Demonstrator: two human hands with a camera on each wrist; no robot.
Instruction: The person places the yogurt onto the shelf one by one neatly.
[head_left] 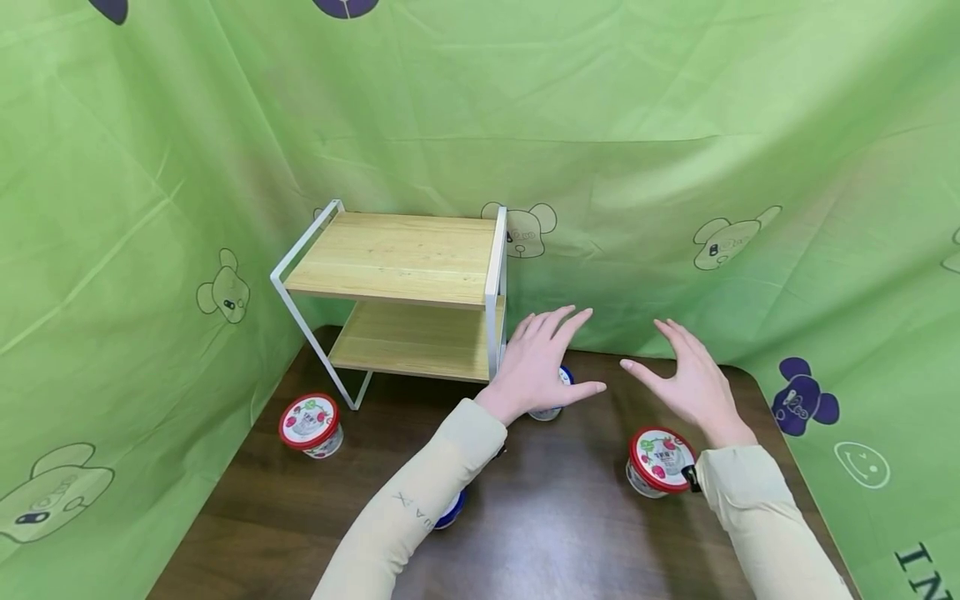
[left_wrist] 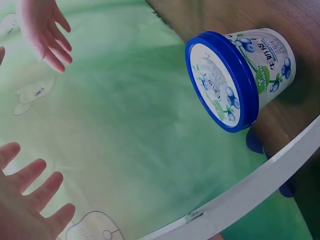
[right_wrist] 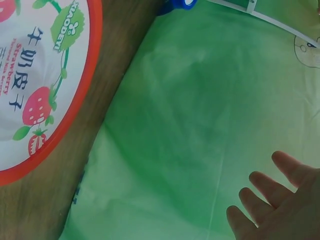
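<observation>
Both hands are raised over the table, apart from each other, with nothing in them. My left hand [head_left: 534, 362] has its fingers spread beside the shelf's right frame. It partly covers a tub with a blue lid [head_left: 566, 377]; in the left wrist view this blueberry tub [left_wrist: 240, 77] shows whole, standing on the table. My right hand [head_left: 693, 387] is held with thumb and fingers apart, above and behind a red-lidded strawberry tub [head_left: 662, 461]. The right wrist view shows that tub's lid [right_wrist: 45, 90] close up, away from the fingers [right_wrist: 272, 190].
A two-tier wooden shelf [head_left: 393, 258] with a white metal frame stands at the back left. Another red-lidded tub [head_left: 311, 425] is at its front left, and a blue-lidded tub [head_left: 452, 510] is mostly hidden under my left forearm. Green cloth [head_left: 637, 167] surrounds the brown table [head_left: 540, 517].
</observation>
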